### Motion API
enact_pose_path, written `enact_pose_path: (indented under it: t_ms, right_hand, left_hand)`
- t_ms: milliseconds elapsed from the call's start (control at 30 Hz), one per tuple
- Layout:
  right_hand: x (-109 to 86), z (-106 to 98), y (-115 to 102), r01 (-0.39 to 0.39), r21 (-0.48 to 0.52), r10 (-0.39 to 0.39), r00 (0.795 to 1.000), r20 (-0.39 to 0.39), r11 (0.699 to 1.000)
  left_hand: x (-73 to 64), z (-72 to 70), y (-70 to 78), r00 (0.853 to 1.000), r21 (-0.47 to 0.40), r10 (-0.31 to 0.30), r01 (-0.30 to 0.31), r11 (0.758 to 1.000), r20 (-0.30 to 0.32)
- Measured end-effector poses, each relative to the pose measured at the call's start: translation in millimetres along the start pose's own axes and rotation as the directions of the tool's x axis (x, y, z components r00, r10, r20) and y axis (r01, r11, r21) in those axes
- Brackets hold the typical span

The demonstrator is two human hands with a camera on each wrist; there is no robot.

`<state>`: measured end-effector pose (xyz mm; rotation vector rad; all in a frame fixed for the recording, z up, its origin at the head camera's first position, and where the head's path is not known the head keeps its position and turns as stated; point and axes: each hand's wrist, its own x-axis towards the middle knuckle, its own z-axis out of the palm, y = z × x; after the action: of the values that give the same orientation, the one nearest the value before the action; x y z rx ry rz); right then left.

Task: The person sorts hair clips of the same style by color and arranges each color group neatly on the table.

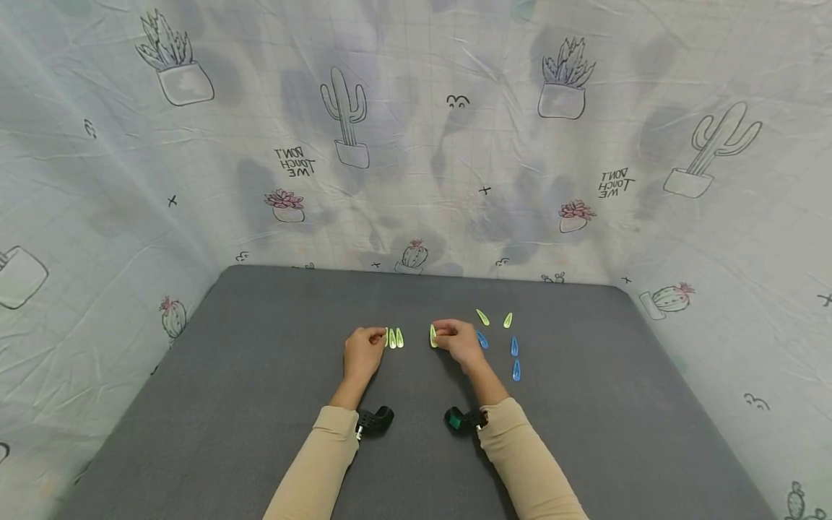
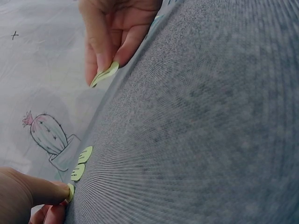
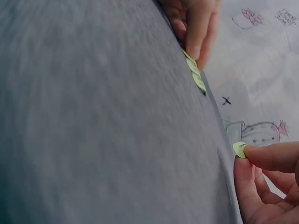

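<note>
Three yellow-green snap hair clips stand side by side in a short row left of the table's middle. My left hand (image 1: 364, 354) pinches the leftmost hair clip (image 2: 70, 192) between thumb and fingers; the middle hair clip (image 1: 393, 338) and the right-hand hair clip (image 1: 399, 337) lie beside it. To the right of the row, my right hand (image 1: 460, 341) holds another yellow-green hair clip (image 3: 239, 149) by thumb and fingertips. In the left wrist view, that held clip appears raised off the cloth.
Past my right hand lie two more yellow-green hair clips (image 1: 482, 317) and three blue hair clips, one blue clip (image 1: 482, 339) close beside the hand and another blue clip (image 1: 516, 370) nearer me. A grey cloth (image 1: 260, 404) covers the table; a cactus-print curtain (image 1: 416, 202) surrounds it.
</note>
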<state>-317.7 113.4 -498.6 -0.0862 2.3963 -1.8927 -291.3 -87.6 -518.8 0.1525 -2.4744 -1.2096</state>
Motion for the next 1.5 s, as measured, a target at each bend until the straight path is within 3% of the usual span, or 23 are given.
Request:
enact_pose_path:
  t_ms: [400, 633, 767, 1000, 1500]
  right_hand:
    - [5.3, 28.5, -2.2, 0.016, -0.115, -0.015, 1.0, 0.009, 0.993]
    - [10.1, 39.9, -1.7, 0.06, -0.208, -0.063, 0.998, -0.01, 0.976]
    - [12.0, 43.0, -3.0, 0.084, -0.263, -0.09, 0.996, -0.012, 0.961]
    - [16.0, 46.7, -4.6, 0.06, -0.326, -0.07, 0.997, -0.017, 0.943]
    - [17.3, 51.4, -4.1, 0.077, -0.392, -0.086, 0.996, -0.005, 0.917]
  left_hand:
    - [-0.1, -0.6, 0.9, 1.0, -0.004, -0.001, 0.001, 1.0, 0.005]
    - [-0.5, 1.5, 1.0, 1.0, 0.002, 0.006, -0.006, 1.0, -0.004]
    - [-0.7, 2.0, 0.4, 1.0, 0.005, 0.007, -0.007, 1.0, -0.006]
    - [-0.5, 2.0, -0.4, 1.0, 0.008, -0.001, 0.001, 1.0, -0.005]
    - [-0.5, 0.4, -0.3, 1.0, -0.009, -0.006, 0.006, 1.0, -0.005]
